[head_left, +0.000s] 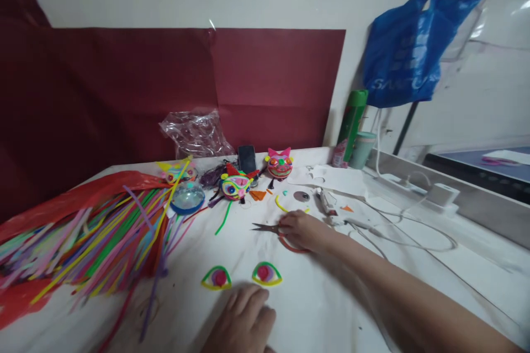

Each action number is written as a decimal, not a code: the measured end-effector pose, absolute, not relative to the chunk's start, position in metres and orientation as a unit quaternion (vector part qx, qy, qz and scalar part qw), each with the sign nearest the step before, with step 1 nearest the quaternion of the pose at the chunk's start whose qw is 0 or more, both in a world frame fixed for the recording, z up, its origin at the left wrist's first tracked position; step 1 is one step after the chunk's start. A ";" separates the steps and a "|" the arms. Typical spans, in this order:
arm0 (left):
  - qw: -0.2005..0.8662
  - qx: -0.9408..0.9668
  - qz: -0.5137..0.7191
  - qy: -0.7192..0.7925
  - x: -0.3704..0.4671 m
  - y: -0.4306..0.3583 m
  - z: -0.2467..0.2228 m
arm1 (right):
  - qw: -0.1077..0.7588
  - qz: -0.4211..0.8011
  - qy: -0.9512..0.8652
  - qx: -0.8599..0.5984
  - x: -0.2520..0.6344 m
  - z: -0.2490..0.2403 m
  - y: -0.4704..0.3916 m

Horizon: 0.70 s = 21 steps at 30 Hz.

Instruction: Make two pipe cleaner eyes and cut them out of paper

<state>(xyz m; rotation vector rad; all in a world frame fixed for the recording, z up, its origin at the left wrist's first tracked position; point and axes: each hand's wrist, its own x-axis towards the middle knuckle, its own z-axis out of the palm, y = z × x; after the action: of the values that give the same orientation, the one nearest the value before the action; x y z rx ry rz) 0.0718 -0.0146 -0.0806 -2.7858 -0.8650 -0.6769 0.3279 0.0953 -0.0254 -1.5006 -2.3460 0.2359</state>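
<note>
My right hand (304, 230) is on a pair of scissors (267, 228), with its fingers closed near the pivot. The dark blades point left, slightly apart, and an orange handle loop shows below the hand. My left hand (244, 320) lies on the table at the front, fingers extended and nothing visible in them. Just beyond its fingertips are two eye shapes made of fuzzy craft stems: a left eye (217, 277) and a right eye (267, 274). Both have green and yellow outlines with a red centre. A yellow curved stem (280, 204) lies behind my right hand.
Many coloured craft stems (120, 231) spread over red plastic on the left, beside a clear blue-based container (187, 198). Behind are decorated animal heads (235, 186), (279, 164) and a phone (247, 159). A white glue gun (327, 201) and cables (414, 240) lie right.
</note>
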 end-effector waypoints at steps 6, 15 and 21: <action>0.101 -0.913 -0.270 -0.288 0.071 -0.011 -0.102 | 0.120 -0.001 -0.838 -0.532 0.335 -0.045 0.109; -0.007 -0.896 -0.283 -0.342 0.080 -0.007 -0.122 | 0.228 0.057 -0.894 -0.381 0.241 -0.013 0.136; -0.022 -0.894 -0.303 -0.329 0.079 0.000 -0.118 | 0.201 0.063 -0.922 -0.326 0.124 -0.001 0.167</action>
<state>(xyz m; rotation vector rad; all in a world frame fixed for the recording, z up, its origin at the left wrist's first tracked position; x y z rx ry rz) 0.0793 -0.0004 -0.1184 -2.8489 -1.0473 -0.9658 0.1241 0.1667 -0.0013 -0.9104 -2.5755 0.1753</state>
